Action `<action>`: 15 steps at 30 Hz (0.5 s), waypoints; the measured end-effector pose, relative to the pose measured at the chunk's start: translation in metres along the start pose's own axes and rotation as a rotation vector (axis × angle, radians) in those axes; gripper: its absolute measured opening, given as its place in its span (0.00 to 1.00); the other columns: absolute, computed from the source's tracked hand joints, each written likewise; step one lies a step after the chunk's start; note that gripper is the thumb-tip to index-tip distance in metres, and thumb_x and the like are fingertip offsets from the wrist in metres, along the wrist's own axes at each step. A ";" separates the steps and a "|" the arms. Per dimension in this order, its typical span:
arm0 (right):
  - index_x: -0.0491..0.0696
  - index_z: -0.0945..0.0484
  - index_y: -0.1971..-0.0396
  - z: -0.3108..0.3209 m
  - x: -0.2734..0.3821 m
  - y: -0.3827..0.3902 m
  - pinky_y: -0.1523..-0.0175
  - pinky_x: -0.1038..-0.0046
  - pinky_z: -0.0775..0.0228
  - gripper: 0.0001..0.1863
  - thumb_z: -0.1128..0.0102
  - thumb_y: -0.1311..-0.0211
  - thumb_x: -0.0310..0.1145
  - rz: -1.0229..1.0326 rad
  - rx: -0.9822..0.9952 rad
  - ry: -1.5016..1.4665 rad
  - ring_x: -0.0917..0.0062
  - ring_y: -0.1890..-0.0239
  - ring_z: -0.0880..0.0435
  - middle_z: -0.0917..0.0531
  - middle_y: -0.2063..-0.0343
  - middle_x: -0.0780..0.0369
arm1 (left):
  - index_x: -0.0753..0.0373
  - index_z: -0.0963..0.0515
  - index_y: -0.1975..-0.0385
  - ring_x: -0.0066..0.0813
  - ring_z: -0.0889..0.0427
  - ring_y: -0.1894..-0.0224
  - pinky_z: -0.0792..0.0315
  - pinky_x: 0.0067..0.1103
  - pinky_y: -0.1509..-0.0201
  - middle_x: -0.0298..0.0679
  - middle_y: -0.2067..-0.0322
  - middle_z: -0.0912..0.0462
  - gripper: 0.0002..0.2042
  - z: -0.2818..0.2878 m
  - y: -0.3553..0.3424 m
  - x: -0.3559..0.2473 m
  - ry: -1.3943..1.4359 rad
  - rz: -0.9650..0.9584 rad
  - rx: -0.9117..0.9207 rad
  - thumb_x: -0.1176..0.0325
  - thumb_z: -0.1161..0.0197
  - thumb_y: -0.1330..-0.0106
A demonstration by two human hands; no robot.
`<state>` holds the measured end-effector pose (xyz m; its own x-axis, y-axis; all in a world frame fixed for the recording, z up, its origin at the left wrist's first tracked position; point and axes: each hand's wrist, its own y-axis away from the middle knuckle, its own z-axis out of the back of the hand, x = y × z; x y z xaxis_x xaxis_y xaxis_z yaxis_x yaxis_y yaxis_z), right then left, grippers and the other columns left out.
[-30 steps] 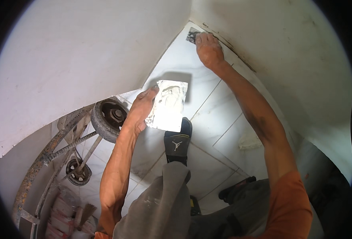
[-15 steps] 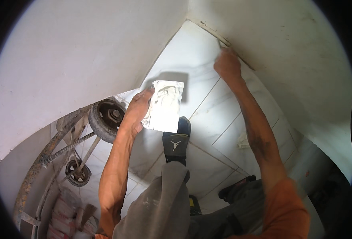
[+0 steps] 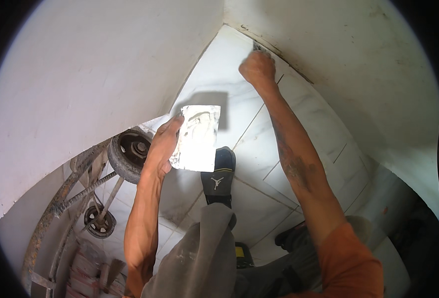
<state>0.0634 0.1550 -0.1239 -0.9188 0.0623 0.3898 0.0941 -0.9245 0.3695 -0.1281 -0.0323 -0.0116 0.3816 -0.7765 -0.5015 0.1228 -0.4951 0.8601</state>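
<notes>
A flat rectangular plate (image 3: 196, 139) coated with white paste is gripped at its left edge by my left hand (image 3: 164, 144); it is held above my sandalled foot. My right hand (image 3: 256, 67) is closed around a small dark flat scraper (image 3: 257, 46), mostly hidden by my fingers, at the seam where the white tiled floor (image 3: 244, 119) meets the right-hand wall (image 3: 338, 44), near the corner. A dark gap or crack runs along that seam.
A rusty metal frame (image 3: 43, 228) with a large wheel (image 3: 129, 154) and a smaller wheel (image 3: 99, 223) stands at the left. Bags (image 3: 85, 273) and a brush (image 3: 114, 273) lie lower left. The left wall (image 3: 105, 59) meets the right wall in a corner.
My left hand has shifted left and slightly down with the plate. My right hand moved right and down along the seam, then back up and leftward, still holding the scraper.
</notes>
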 end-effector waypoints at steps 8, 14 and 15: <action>0.36 0.18 0.65 -0.024 0.039 -0.047 0.49 0.59 0.28 0.17 0.44 0.51 0.32 0.109 -0.068 0.003 0.50 0.55 0.21 0.20 0.59 0.42 | 0.70 0.28 0.45 0.25 0.15 0.63 0.20 0.19 0.64 0.43 0.58 0.17 0.19 0.008 -0.010 0.006 0.013 -0.022 0.072 0.62 0.51 0.28; 0.38 0.18 0.62 -0.008 0.056 -0.042 0.50 0.59 0.27 0.18 0.46 0.51 0.31 0.155 0.085 -0.023 0.51 0.53 0.22 0.20 0.57 0.45 | 0.72 0.28 0.49 0.26 0.15 0.68 0.19 0.21 0.67 0.44 0.62 0.17 0.18 0.000 -0.007 0.005 0.011 -0.045 0.042 0.63 0.53 0.28; 0.38 0.19 0.62 -0.008 0.053 -0.041 0.51 0.60 0.27 0.18 0.46 0.51 0.30 0.180 0.042 0.008 0.53 0.54 0.20 0.19 0.58 0.46 | 0.72 0.28 0.49 0.26 0.15 0.67 0.19 0.21 0.66 0.44 0.62 0.17 0.18 -0.002 -0.007 0.005 0.031 -0.051 0.045 0.63 0.53 0.28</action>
<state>0.0076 0.1936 -0.1252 -0.8886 -0.1058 0.4463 0.2730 -0.9039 0.3293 -0.1249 -0.0315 -0.0203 0.4042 -0.7379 -0.5404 0.1012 -0.5511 0.8283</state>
